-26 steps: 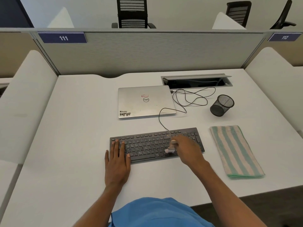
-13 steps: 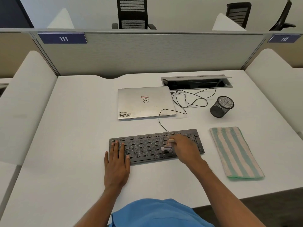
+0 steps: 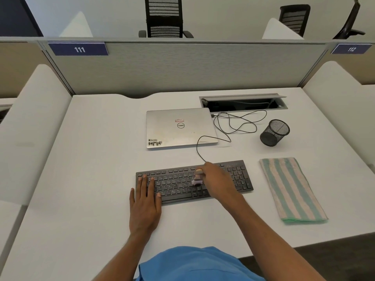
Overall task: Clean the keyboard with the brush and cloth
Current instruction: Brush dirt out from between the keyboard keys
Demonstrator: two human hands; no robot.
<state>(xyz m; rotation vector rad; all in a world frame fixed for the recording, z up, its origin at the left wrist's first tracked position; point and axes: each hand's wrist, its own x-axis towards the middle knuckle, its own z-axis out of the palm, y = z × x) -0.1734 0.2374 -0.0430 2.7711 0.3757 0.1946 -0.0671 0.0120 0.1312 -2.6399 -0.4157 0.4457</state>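
While keys are brushed: keyboard (image 3: 238, 176) lies flat on the worktop (image 3: 91, 179).
Brush (image 3: 197, 178): bristles down on middle keys.
Right grip (image 3: 218, 181): grasping the brush.
Left grip (image 3: 145, 203): released, flat, pinning keyboard's left end.
Technique: light strokes along rows, toward one edge.
Cloth (image 3: 292, 189): folded, apart at right.

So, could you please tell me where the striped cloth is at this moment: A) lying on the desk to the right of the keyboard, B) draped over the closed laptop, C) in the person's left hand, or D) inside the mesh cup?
A: the striped cloth lies flat on the desk right of the keyboard, with neither hand on it; the right hand holds the brush over the keys.
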